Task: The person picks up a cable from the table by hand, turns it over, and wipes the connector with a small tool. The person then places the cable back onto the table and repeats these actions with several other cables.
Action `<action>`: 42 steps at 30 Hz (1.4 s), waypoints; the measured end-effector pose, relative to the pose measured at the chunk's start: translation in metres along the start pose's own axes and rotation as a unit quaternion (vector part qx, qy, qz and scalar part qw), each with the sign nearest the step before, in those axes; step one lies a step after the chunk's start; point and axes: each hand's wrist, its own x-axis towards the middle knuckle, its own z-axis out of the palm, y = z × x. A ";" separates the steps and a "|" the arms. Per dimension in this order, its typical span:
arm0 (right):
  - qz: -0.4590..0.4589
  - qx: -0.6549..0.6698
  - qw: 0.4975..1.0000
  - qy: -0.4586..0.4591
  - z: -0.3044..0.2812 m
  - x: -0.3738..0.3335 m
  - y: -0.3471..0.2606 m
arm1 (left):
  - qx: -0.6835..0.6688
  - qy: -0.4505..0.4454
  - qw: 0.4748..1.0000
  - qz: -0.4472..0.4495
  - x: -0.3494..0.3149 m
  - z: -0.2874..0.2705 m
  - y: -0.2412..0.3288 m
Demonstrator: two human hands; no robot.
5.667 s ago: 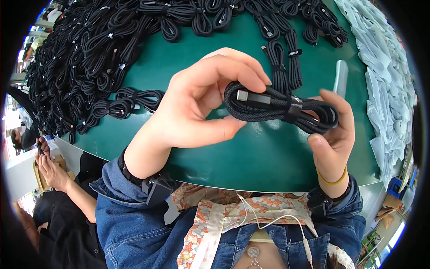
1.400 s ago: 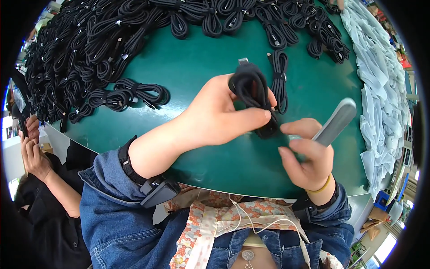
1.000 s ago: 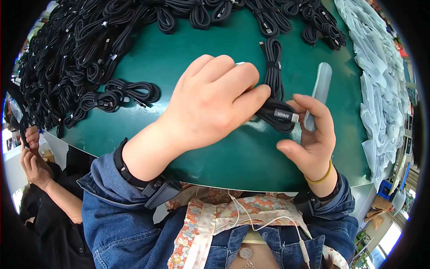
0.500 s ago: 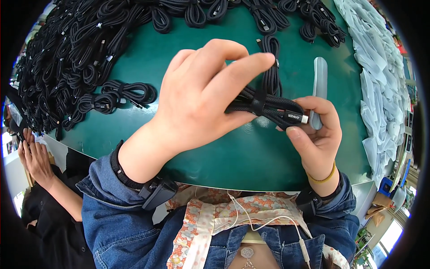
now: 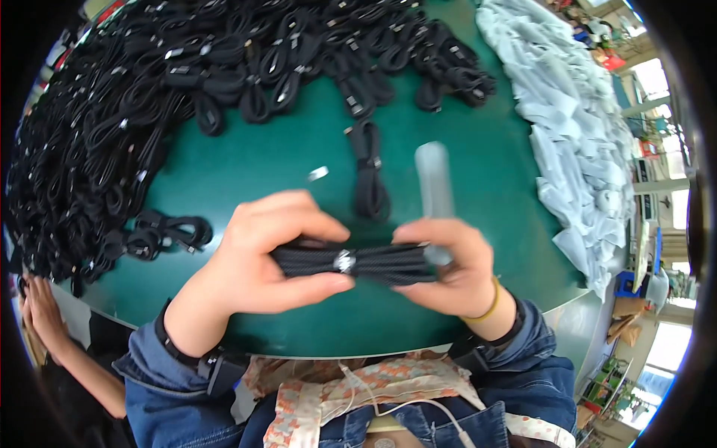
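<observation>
A coiled black braided cable (image 5: 388,263) is stretched level between my two hands, above the green table near its front edge. A band with a white patterned patch wraps its middle. My left hand (image 5: 261,250) pinches the left end, thumb below and fingers above. The right end sits between the thumb and fingers of my right hand (image 5: 455,265). A translucent grey-blue strip (image 5: 435,175) with rounded ends passes behind my right fingers, its lower end showing in the palm; it appears held there. Beyond the hands, another bundled black cable (image 5: 369,172) lies lengthwise.
A large heap of bundled black cables (image 5: 149,89) covers the far and left table (image 5: 261,164). Two bundles (image 5: 160,235) lie apart at left. A small white piece (image 5: 319,173) is beyond my left hand. Pale plastic sleeves (image 5: 567,149) pile along the right. Another person's hand (image 5: 45,317) is at far left.
The cable has turned: its connector end no longer shows, and the white patch now does. My left hand has lowered and closed on the left end. The view has shifted, showing more of the heap.
</observation>
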 end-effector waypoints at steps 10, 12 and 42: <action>0.110 -0.016 0.961 -0.253 -0.006 0.002 -0.005 | 0.089 -0.009 0.996 -0.003 0.013 0.010 -0.016; 0.120 -0.011 0.958 -0.260 -0.006 0.003 -0.006 | 0.220 -0.029 0.974 0.039 0.016 0.018 -0.014; 0.049 -0.028 0.995 0.079 -0.002 0.004 0.009 | 0.073 0.018 0.997 0.028 -0.001 0.022 -0.014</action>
